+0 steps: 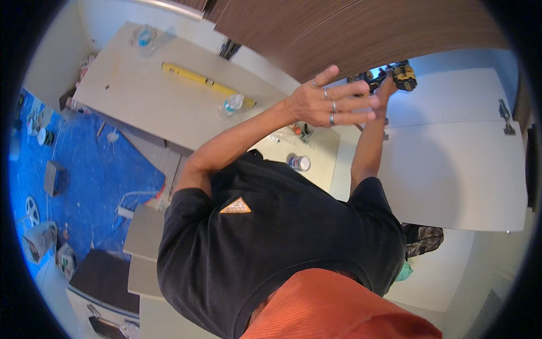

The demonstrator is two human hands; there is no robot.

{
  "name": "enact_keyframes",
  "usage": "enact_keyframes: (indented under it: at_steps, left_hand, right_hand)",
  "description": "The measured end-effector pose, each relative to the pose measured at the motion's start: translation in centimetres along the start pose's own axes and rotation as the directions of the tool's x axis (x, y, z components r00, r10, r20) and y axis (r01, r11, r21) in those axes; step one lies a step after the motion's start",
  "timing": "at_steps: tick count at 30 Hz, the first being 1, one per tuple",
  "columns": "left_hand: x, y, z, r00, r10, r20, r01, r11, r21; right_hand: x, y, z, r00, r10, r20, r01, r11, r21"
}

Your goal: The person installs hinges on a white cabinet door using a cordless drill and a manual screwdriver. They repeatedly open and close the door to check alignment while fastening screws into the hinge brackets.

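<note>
My left hand is raised with its fingers stretched out and apart, rings on several of them. It holds nothing and shows just below the edge of a dark wood-grain cabinet panel. Beyond its fingertips, my right hand is wrapped round a yellow and black cordless drill. The drill is partly covered by the panel edge and my left fingers, and its tip cannot be made out. On the right is a white cabinet door with a metal hinge.
A pale countertop runs along the left, bearing a yellow spirit level, a clear plastic bottle and a small can. Blue sheeting covers the floor at far left, with a bucket and loose blocks on it.
</note>
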State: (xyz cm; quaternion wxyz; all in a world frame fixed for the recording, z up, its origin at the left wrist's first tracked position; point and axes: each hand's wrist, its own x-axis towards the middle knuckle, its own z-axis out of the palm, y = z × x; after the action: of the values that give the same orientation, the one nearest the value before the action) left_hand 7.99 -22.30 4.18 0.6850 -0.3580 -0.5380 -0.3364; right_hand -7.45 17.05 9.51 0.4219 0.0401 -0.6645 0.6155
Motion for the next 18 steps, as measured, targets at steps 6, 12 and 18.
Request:
enact_keyframes:
  at_steps: [6, 12, 18]
  left_hand:
    - [-0.5, -6.2, 4.4, 0.890, -0.255, 0.377, 0.142, 0.942, 0.303]
    - [-3.3, -7.0, 6.3, 0.893, -0.213, 0.396, 0.113, 0.959, 0.261]
    - [-1.3, -4.4, 9.2, 0.862, -0.440, 0.251, 0.403, 0.896, 0.187]
  right_hand:
    - [-1.7, -1.4, 2.2, 1.000, 0.013, -0.024, -0.014, 0.999, -0.031]
    - [-1.5, -1.2, 2.0, 0.997, 0.071, -0.035, -0.072, 0.997, -0.030]
    - [-1.3, -0.7, 1.5, 0.999, 0.043, 0.011, -0.043, 0.999, -0.030]
